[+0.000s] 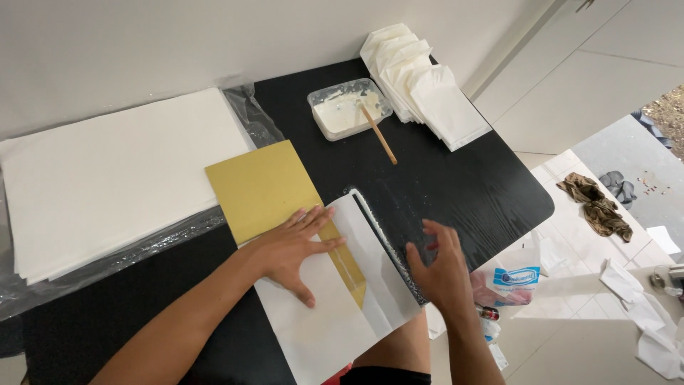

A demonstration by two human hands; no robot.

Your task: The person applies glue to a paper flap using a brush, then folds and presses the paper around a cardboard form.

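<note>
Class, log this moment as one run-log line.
left hand: flat on white paper | right hand: at paper's right edge | gold card: under paper | glue tub: behind

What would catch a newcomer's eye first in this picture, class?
The left hand lies flat on a white sheet folded over a gold card at the front of the black table. The right hand hovers open at the sheet's right edge. Behind them, a tub of white paste holds a wooden stick.
</note>
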